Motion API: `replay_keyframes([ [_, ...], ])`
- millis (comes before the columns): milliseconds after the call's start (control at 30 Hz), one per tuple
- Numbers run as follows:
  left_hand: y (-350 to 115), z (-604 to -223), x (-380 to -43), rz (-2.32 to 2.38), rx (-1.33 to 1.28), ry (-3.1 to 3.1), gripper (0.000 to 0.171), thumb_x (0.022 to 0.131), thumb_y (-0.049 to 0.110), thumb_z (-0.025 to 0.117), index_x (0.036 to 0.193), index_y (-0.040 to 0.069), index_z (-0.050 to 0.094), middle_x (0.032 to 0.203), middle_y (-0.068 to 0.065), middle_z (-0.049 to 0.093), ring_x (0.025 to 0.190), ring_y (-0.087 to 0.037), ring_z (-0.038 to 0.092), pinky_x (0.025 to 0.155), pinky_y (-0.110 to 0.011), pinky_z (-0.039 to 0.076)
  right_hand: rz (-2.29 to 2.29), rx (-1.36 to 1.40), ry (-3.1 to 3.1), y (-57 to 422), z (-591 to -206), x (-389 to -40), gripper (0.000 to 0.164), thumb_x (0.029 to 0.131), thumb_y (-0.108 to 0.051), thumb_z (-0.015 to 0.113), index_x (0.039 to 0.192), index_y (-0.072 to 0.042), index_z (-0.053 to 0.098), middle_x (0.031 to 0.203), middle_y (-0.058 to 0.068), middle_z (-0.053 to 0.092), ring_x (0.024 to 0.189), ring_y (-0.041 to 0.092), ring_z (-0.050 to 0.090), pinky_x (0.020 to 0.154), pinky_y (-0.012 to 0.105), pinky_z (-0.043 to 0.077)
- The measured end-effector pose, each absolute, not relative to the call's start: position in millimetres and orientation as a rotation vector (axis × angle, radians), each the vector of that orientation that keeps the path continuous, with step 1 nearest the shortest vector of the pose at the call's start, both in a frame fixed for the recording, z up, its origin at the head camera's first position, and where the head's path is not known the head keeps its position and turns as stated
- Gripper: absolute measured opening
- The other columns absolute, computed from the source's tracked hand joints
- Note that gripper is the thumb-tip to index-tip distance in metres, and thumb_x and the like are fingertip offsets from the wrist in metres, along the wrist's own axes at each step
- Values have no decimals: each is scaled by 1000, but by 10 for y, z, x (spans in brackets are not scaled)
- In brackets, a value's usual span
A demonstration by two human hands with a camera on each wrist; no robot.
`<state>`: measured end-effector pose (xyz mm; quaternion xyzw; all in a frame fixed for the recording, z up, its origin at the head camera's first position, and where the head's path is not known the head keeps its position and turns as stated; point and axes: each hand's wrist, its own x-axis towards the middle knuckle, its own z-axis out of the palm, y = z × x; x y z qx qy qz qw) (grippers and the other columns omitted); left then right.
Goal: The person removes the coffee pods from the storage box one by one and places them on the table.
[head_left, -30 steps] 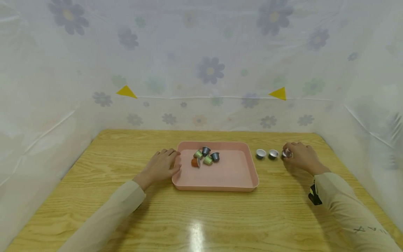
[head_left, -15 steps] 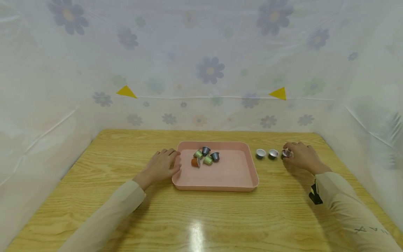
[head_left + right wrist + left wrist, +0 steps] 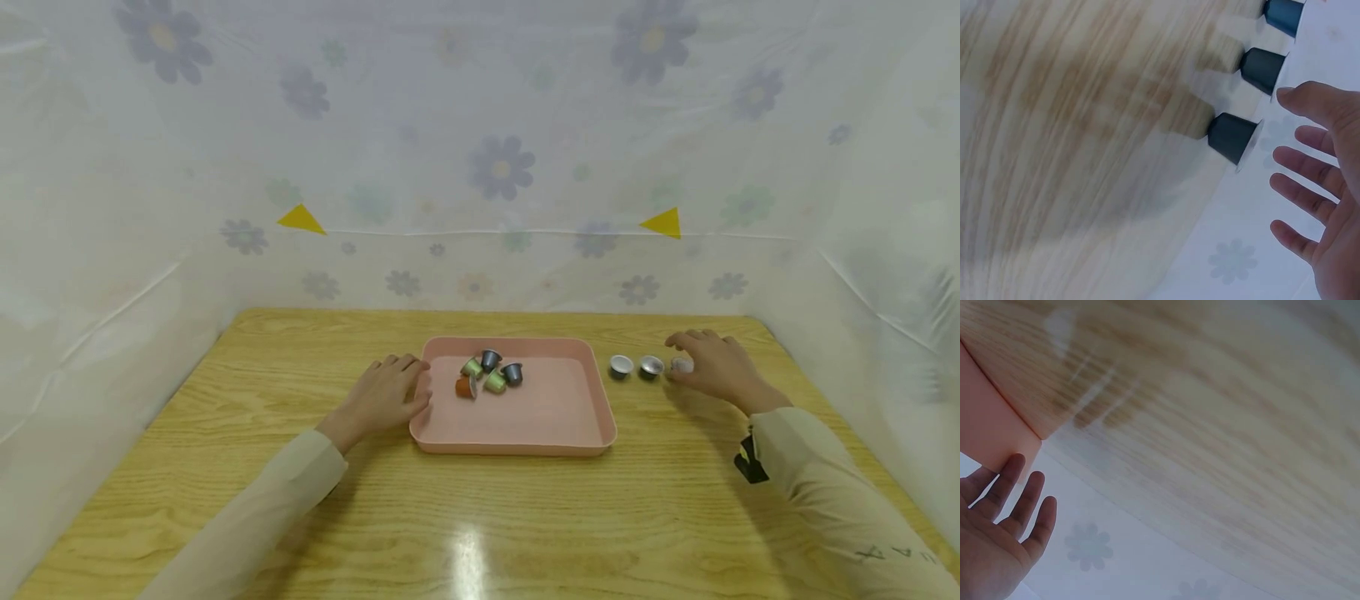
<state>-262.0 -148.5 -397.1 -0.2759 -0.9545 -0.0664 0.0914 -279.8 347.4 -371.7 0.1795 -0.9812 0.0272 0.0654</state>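
Three dark coffee capsules stand in a row on the table, silver lids up: one near the tray [image 3: 621,367], a middle one [image 3: 651,367] and the rightmost capsule [image 3: 1232,137]. My right hand [image 3: 720,371] hovers just over that rightmost capsule, fingers spread and apart from it in the right wrist view. My left hand [image 3: 380,394] touches the left rim of a pink tray [image 3: 555,425], its fingers loosely extended. Inside the tray lie an orange capsule [image 3: 465,387], two green capsules [image 3: 495,382] and two dark grey capsules [image 3: 513,373].
The wood-grain table [image 3: 360,517] is walled by a flowered white sheet [image 3: 450,108] at the back and sides. Two yellow triangles, one a left marker [image 3: 302,219] and one a right marker [image 3: 663,223], sit on the back sheet.
My right hand has let go of the rightmost capsule and lifted slightly, its thumb and fingers spreading apart. The capsule stays standing in the row. My left hand and the tray have not moved.
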Motion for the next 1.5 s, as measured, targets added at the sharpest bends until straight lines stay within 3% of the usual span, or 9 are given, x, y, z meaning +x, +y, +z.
replay_keyframes([
  [333,-1490,-3977,-2621,-191,-814,-2837,45,89,39,51,123,10,55,120,-6,55,106,-29,53,85,-47,44,25,599,-2885,3213,-3678,-2787,44,82,-29,66,118,-6,56,116,19,59,104,40,52,83,63,36],
  [667,-1490,-3980,-2620,-186,-809,-2833,44,88,38,51,123,10,55,120,-6,55,106,-29,53,85,-47,44,33,705,-2812,2966,-3695,-2793,45,78,-28,70,116,-8,58,115,15,59,104,35,53,80,57,39],
  [1100,-1484,-3982,-2620,-200,-811,-2837,45,89,38,51,123,10,55,120,-6,55,106,-28,53,85,-47,44,17,884,-2654,2539,-3632,-2691,36,78,-28,69,109,-10,61,108,9,63,99,30,56,80,51,43],
  [1500,-1484,-3983,-2623,-195,-810,-2840,45,89,38,51,123,10,55,120,-6,55,107,-29,52,86,-48,43,-9,996,-2655,2243,-3667,-2708,38,78,-30,69,112,-13,60,105,4,63,99,26,56,82,49,43],
])
